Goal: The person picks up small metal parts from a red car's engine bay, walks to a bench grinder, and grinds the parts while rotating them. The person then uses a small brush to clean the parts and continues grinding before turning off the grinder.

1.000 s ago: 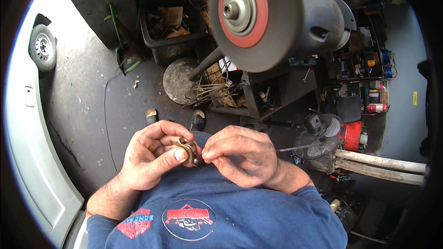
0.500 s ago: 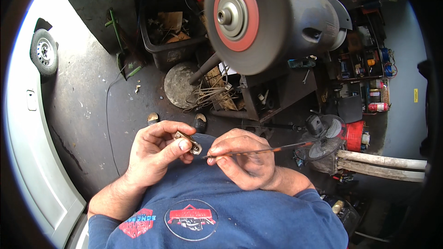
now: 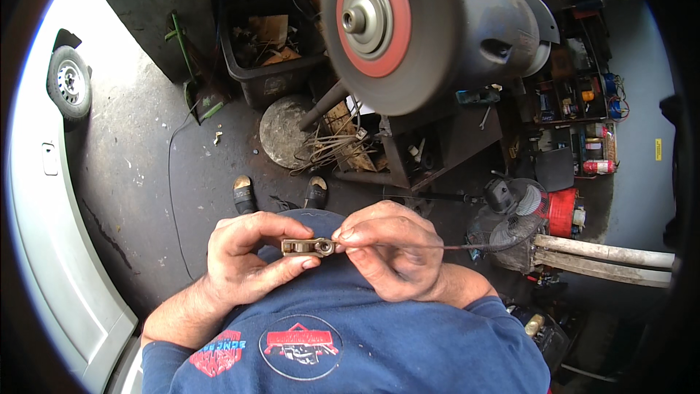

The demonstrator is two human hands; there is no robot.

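The left hand (image 3: 248,263) pinches a small brass fitting (image 3: 308,247) between thumb and fingers at belly height. The right hand (image 3: 390,252) grips a thin wire (image 3: 467,246), its tip at the fitting's end hole, apparently just starting to enter. Above looms the bench grinder (image 3: 423,25).

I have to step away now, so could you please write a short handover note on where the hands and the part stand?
Left hand: pinches a small brass part level between thumb and fingers.
Right hand: pinches a thin wire whose end meets the part's round end; the wire trails off right.
Both are held at chest height, over the floor, below the grinder wheel.
Done: wire at the part.
Left: cannot tell whether the wire is through.
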